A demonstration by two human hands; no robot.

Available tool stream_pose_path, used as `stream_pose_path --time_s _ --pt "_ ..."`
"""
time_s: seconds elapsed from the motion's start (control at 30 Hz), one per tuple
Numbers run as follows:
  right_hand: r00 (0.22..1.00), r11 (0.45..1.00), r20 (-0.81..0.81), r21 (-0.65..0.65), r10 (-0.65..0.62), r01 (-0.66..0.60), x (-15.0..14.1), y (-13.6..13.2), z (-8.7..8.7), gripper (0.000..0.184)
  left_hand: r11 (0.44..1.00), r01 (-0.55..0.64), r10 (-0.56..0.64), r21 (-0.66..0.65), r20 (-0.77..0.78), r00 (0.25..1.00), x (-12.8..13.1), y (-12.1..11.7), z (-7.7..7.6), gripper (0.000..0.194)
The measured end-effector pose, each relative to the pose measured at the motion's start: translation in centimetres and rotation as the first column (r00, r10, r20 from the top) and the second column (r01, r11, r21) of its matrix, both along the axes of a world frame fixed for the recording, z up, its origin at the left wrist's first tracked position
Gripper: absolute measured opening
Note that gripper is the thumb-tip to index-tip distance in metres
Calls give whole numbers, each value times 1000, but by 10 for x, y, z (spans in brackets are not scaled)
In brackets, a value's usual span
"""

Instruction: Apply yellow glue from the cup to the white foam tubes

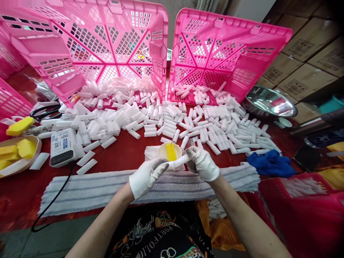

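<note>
Over the striped towel (88,190) at the bench's near edge, both gloved hands hold one white tube (179,162). The left hand (146,176) pinches its near end shut; the right hand (202,163) clamps the far end. Just behind sits a small cup (170,151) with a yellow sponge. The tube looks light and soft-walled, likely crushable, so its ends seem the best hold. More tubes (161,118) spill from two pink baskets (223,53).
</note>
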State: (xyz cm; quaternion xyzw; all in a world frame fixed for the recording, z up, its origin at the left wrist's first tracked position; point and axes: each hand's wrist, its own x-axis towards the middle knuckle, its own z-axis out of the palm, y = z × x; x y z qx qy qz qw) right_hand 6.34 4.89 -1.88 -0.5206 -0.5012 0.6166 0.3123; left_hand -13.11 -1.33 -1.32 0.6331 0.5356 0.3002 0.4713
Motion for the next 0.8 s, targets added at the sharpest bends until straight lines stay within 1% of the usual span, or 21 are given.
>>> stream_pose_path --time_s 0.03,0.07,0.13,0.17,0.2,0.23,0.27,0.3,0.33,0.37,0.4,0.43,0.5,0.53,0.57,0.6,0.67,0.8 --pt "999 1000 33 24 -5 4 0 -1 1 37 1000 0 0 8 -10 1000 0 0 0 38" --pt "997 997 75 75 -16 10 -1 -2 2 36 1000 -9 10 16 -17 1000 1 0 0 37" --pt "987 970 155 244 -43 4 -1 -9 1 32 998 -63 63 9 -26 998 4 -1 -3 38" --pt "980 934 197 355 -40 -34 0 -13 -1 30 994 -106 105 -17 -23 994 6 -1 -5 41" --pt "966 877 258 470 -29 -99 0 -18 -4 28 987 -146 145 -63 -11 989 10 -1 -8 45" --pt "942 800 335 572 -26 -182 -1 -22 -7 26 977 -176 178 -117 7 984 14 0 -10 49" --pt "907 711 419 649 -39 -269 -1 -26 -10 26 966 -199 206 -163 27 978 18 0 -13 51" --pt "866 624 495 700 -74 -348 -2 -30 -13 27 957 -216 229 -193 45 972 24 0 -16 53" --pt "827 554 547 731 -127 -398 -4 -33 -15 30 950 -239 254 -201 54 966 29 0 -18 53" --pt "798 524 573 745 -186 -413 -6 -36 -16 33 944 -272 286 -185 51 957 35 -1 -20 53" --pt "781 534 578 749 -238 -392 -8 -37 -15 35 937 -315 324 -148 40 945 41 -1 -21 52" --pt "768 577 577 739 -277 -348 -10 -38 -14 37 927 -363 367 -99 27 930 47 -2 -22 50" --pt "749 717 576 668 -327 -200 -12 -39 -10 37 905 -426 426 21 -5 905 57 -4 -23 46" --pt "754 780 566 615 -334 -117 -12 -40 -9 36 895 -437 441 92 -23 897 61 -4 -23 44" --pt "772 824 544 564 -329 -47 -11 -40 -8 35 884 -438 449 163 -41 892 64 -5 -23 41" --pt "793 853 518 522 -320 4 -9 -40 -8 34 874 -431 453 223 -58 890 67 -5 -23 39" --pt "813 873 483 483 -325 62 -5 -41 -9 34 864 -421 456 276 -77 887 71 -4 -23 38" --pt "789 858 472 496 -393 131 -7 -43 -9 36 869 -431 464 242 -98 881 75 -3 -22 39"
